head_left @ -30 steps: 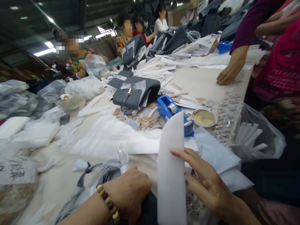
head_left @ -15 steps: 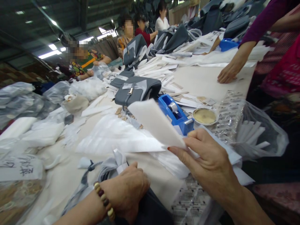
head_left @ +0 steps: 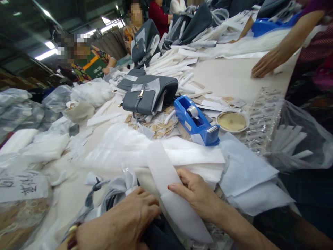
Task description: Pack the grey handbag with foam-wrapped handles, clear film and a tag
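1. Two bare hands: the right hand (head_left: 196, 194) pinches one long white foam strip (head_left: 179, 211) between thumb and fingers; the left hand (head_left: 132, 213) rests, fingers curled, on one dark grey soft bag (head_left: 160, 232), and I cannot tell whether it grips.
2. The strip slants from just beyond the right hand down along its left side, near the left hand; a line crosses it, one fold or two pieces, unclear.
3. One beaded bracelet (head_left: 72, 236) circles the left wrist.
4. Beyond the right hand: one blue plastic tape dispenser (head_left: 199, 129) with one roll; farther right, one round shallow tin (head_left: 232, 121).
5. Farther beyond, one grey flap bag with gold-coloured clasp (head_left: 156, 91).
6. One second ago the strip stood upright; now it lies lower, and the right hand is closer to the left.
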The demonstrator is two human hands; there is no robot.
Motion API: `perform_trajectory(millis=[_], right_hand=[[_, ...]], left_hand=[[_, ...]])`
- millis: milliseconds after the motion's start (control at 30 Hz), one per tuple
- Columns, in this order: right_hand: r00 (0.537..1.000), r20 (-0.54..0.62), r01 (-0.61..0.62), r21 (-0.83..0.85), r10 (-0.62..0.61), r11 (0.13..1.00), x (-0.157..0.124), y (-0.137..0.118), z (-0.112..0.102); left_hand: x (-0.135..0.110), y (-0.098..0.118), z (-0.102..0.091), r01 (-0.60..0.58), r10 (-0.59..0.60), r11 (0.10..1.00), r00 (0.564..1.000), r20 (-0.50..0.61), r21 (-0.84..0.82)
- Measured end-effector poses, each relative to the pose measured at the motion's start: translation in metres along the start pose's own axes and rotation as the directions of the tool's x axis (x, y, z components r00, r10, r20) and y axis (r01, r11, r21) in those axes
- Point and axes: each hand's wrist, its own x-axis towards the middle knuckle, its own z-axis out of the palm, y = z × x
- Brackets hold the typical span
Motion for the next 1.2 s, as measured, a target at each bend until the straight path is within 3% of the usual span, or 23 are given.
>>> perform_trajectory(millis=[67,100,167,233,300,367,467,567,633,700,767,800,900,967,1000,1100,1133,1200], right_hand=[[0.996,-0.051,0.078,0.153,-0.070,0.985,-0.004,-0.007,-0.006],[0.992,-0.092,0.107,0.185,-0.091,0.977,-0.006,-0.013,-0.008],[0.970,-0.191,0.168,0.098,-0.147,0.981,-0.009,-0.030,-0.008],[0.904,-0.268,0.299,-0.156,-0.332,0.941,-0.012,-0.049,0.005],[0.780,-0.231,0.460,-0.420,-0.582,0.783,-0.016,-0.067,0.033],[0.652,-0.095,0.593,-0.555,-0.753,0.583,-0.025,-0.078,0.075],[0.538,0.098,0.715,-0.579,-0.837,0.392,-0.046,-0.076,0.142],[0.455,0.296,0.861,-0.385,-0.840,0.332,-0.062,-0.066,0.182],[0.406,0.454,0.912,-0.149,-0.793,0.381,-0.063,-0.067,0.189],[0.414,0.557,0.887,-0.068,-0.720,0.458,-0.055,-0.075,0.188],[0.455,0.637,0.876,-0.195,-0.622,0.441,-0.042,-0.087,0.191],[0.447,0.698,0.885,-0.257,-0.559,0.387,-0.036,-0.092,0.197],[0.301,0.909,0.946,-0.247,-0.288,0.208,-0.025,-0.098,0.228],[0.235,0.965,0.967,-0.219,-0.120,0.129,-0.023,-0.093,0.252],[0.239,0.970,0.969,-0.234,-0.052,0.084,-0.022,-0.090,0.262],[0.313,0.947,0.949,-0.309,0.075,-0.066,-0.017,-0.076,0.281],[0.322,0.944,0.945,-0.315,0.076,-0.095,-0.014,-0.072,0.284],[0.296,0.955,0.951,-0.293,0.014,-0.102,-0.007,-0.062,0.284]], left_hand=[[-0.015,-0.006,0.001,0.032,-0.051,0.995,0.980,-0.190,-0.099],[-0.025,-0.009,0.003,0.047,-0.100,0.985,0.942,-0.322,-0.167],[-0.046,-0.014,0.014,0.079,-0.265,0.938,0.791,-0.551,-0.338],[-0.067,-0.013,0.030,0.077,-0.474,0.830,0.620,-0.626,-0.552],[-0.086,-0.003,0.050,-0.020,-0.653,0.655,0.489,-0.578,-0.756],[-0.101,0.012,0.073,-0.228,-0.721,0.472,0.456,-0.522,-0.852],[-0.117,0.031,0.106,-0.483,-0.801,0.204,0.417,-0.429,-0.852],[-0.137,0.027,0.135,-0.637,-0.931,0.003,0.279,-0.234,-0.771],[-0.156,0.014,0.156,-0.741,-0.977,-0.050,0.174,-0.120,-0.670],[-0.177,-0.002,0.179,-0.809,-0.995,-0.076,0.099,-0.008,-0.583],[-0.193,-0.014,0.202,-0.843,-0.995,-0.095,0.066,0.073,-0.529],[-0.198,-0.019,0.213,-0.855,-0.994,-0.105,0.068,0.090,-0.508],[-0.198,-0.029,0.236,-0.877,-0.991,-0.132,0.120,0.055,-0.462],[-0.192,-0.037,0.244,-0.885,-0.992,-0.119,0.119,0.029,-0.450],[-0.188,-0.042,0.247,-0.888,-0.994,-0.106,0.107,0.024,-0.448],[-0.178,-0.056,0.252,-0.883,-0.995,-0.093,0.095,0.018,-0.461],[-0.176,-0.061,0.254,-0.871,-0.995,-0.094,0.098,0.016,-0.482],[-0.170,-0.068,0.258,-0.831,-0.995,-0.091,0.099,0.015,-0.548]])
